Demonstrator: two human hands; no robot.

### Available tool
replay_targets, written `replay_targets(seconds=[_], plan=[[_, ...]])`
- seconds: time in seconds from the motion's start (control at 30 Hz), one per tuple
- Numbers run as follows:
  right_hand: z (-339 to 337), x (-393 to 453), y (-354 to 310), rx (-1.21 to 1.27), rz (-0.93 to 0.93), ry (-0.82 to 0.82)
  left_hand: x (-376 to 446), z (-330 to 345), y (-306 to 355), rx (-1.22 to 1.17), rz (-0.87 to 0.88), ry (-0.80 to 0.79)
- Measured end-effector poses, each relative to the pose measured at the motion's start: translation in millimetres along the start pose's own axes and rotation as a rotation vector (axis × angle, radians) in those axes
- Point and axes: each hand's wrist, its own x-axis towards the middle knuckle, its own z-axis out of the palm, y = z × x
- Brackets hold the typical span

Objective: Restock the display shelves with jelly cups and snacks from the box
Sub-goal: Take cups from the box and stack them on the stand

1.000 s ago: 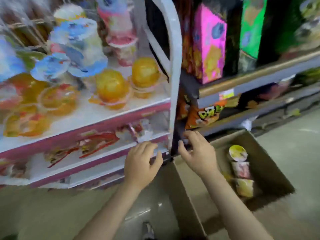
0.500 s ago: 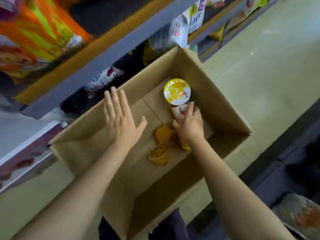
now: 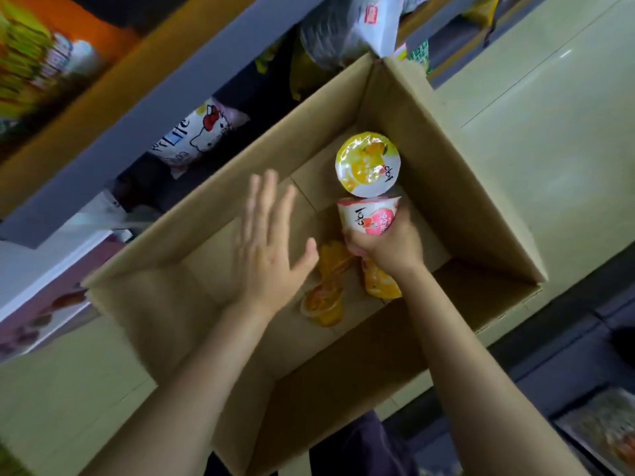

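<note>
An open cardboard box (image 3: 429, 139) sits on the floor beside the shelves. Inside, my right hand (image 3: 388, 247) is shut on a pink-and-white jelly cup (image 3: 369, 214), gripping its lower part. A yellow-lidded cup (image 3: 367, 163) stands just beyond it. Orange jelly cups (image 3: 324, 304) lie on the box bottom near my hands, and another orange cup (image 3: 379, 286) lies under my right wrist. My left hand (image 3: 266, 249) hovers flat and open over the box's middle, holding nothing.
A blue-grey shelf edge (image 3: 165, 108) runs diagonally above the box, with snack bags under it, among them a white cartoon-cat bag (image 3: 199, 132). Pale floor (image 3: 549, 132) lies to the right. A dark lower shelf (image 3: 567, 389) with packets is at bottom right.
My view swung from the jelly shelf down to the box. Both hands moved from the shelf into the box, and my right hand closed on the pink cup and tilted it up.
</note>
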Motion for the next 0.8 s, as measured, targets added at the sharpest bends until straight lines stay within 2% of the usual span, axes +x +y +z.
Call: replay_targets(seconds=[0.03, 0.07, 0.13, 0.2, 0.3, 0.33, 0.4, 0.43, 0.47, 0.53, 0.57, 0.63, 0.8], plan=[[-1, -8, 0, 0.037, -0.018, -0.011, -1, 4, 4, -0.147, -0.036, -0.081], [-3, -15, 1, 0.079, -0.046, -0.03, 0, 7, 9, -0.325, -0.155, -0.203], [-4, -27, 3, 0.204, -0.135, -0.125, 6, 13, 19, -0.688, -0.515, -0.388], [-1, -33, 4, 0.323, -0.206, -0.278, 14, 26, 21, -0.871, -0.768, -0.381], [1, -29, 13, 0.334, -0.235, -0.392, 25, 34, 17, -0.949, -0.982, -0.276], [0, -27, 13, 0.288, -0.235, -0.344, 26, 34, 14, -0.95, -1.029, -0.245], [-3, -20, 16, 0.094, -0.18, -0.085, 23, 36, 5, -0.939, -1.084, -0.215], [-6, -17, 16, -0.016, -0.083, 0.032, 21, 37, 2, -0.942, -1.102, -0.211], [-6, -15, 16, -0.065, 0.061, 0.078, 18, 38, -1, -0.937, -1.114, -0.21], [0, -13, 16, -0.047, 0.317, -0.002, 10, 40, -3, -0.922, -1.125, -0.212], [6, -14, 18, -0.026, 0.375, -0.052, 5, 42, -3, -0.92, -1.127, -0.217], [18, -15, 27, 0.006, 0.381, -0.063, -5, 44, -3, -0.915, -1.126, -0.226], [27, -16, 29, 0.066, 0.254, -0.011, -21, 43, -6, -0.924, -1.139, -0.23]])
